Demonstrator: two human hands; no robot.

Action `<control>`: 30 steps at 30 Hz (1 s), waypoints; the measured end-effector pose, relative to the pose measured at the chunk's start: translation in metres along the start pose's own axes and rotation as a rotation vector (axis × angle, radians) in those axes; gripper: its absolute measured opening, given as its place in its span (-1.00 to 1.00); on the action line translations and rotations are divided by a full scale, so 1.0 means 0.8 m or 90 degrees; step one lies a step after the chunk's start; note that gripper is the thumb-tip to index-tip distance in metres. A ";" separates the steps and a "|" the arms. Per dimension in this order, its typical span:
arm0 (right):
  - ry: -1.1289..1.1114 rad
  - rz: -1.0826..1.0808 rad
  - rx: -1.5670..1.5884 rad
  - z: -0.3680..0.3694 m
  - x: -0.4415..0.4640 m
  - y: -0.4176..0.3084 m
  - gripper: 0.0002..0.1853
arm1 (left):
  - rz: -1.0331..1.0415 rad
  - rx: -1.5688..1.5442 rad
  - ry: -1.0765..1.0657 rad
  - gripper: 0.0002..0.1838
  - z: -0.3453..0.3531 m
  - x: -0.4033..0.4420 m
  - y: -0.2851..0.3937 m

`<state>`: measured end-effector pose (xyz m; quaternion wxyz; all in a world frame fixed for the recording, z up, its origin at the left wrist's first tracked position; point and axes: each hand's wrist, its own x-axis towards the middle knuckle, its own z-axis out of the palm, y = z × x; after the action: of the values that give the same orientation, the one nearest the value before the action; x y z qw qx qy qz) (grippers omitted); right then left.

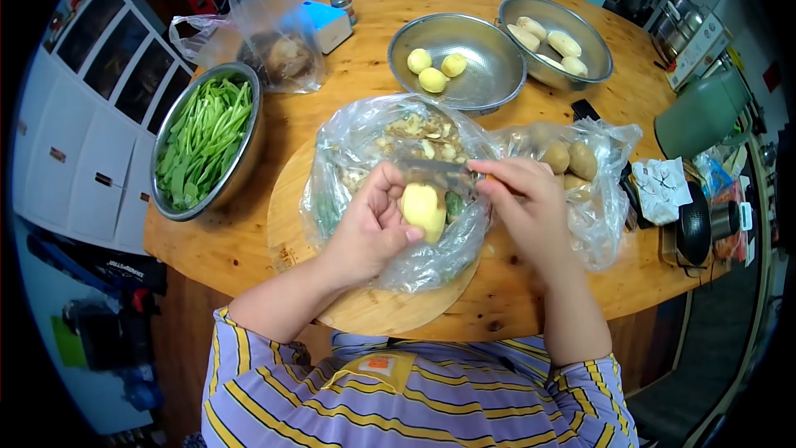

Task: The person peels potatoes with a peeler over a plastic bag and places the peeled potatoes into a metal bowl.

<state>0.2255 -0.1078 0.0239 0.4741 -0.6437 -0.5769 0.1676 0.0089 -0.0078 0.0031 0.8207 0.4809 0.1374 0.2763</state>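
My left hand (pixel 365 228) is closed around a peeled yellow potato (pixel 424 211), its thumb along the lower side. A knife (pixel 435 165) is gripped in my right hand (pixel 526 199), its blurred grey blade pointing left just above the potato. Whether the blade touches the potato, I cannot tell. Both hands are over an open clear plastic bag (pixel 344 129) that holds potato peelings (pixel 423 127) and some green scraps. The bag lies on a round wooden board (pixel 290 224). Beside my right hand, a second clear bag (pixel 609 191) contains unpeeled potatoes (pixel 582 161).
Behind the bags stand a metal strainer bowl (pixel 485 75) with three peeled potatoes (pixel 432 80) and another bowl (pixel 593 33) with several pale potatoes (pixel 565 43). Leafy greens (pixel 207 137) fill a metal bowl at left. A green pitcher (pixel 701 116) is at right.
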 end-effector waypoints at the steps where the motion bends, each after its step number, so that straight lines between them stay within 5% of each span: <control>1: -0.034 0.100 0.075 0.000 0.002 0.008 -0.76 | 0.005 0.005 -0.014 -0.34 0.001 -0.001 0.001; 5: 0.053 0.216 0.247 0.005 -0.002 0.004 -0.76 | 0.013 -0.013 -0.023 -0.33 0.003 0.000 0.001; 8: 0.096 -0.154 -0.074 0.001 -0.004 -0.007 -0.76 | -0.008 -0.038 0.018 -0.31 0.007 0.000 0.007; 12: 0.147 -0.292 -0.219 0.011 -0.008 -0.029 -0.71 | 0.000 0.027 0.046 -0.27 -0.005 -0.002 -0.003; 22: 0.112 -0.155 -0.118 0.011 -0.002 -0.006 -0.78 | -0.018 -0.076 0.029 -0.29 0.004 0.003 0.002; 26: 0.033 0.137 0.051 0.006 0.000 0.013 -0.80 | -0.002 -0.083 -0.025 -0.32 -0.002 0.001 -0.003; 30: 0.107 -0.025 0.000 0.003 -0.001 -0.002 -0.78 | -0.028 -0.117 0.009 -0.29 0.002 0.002 0.002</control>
<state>0.2225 -0.1074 0.0241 0.5242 -0.6438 -0.5478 0.1034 0.0103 -0.0073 0.0054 0.8661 0.3987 0.1277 0.2732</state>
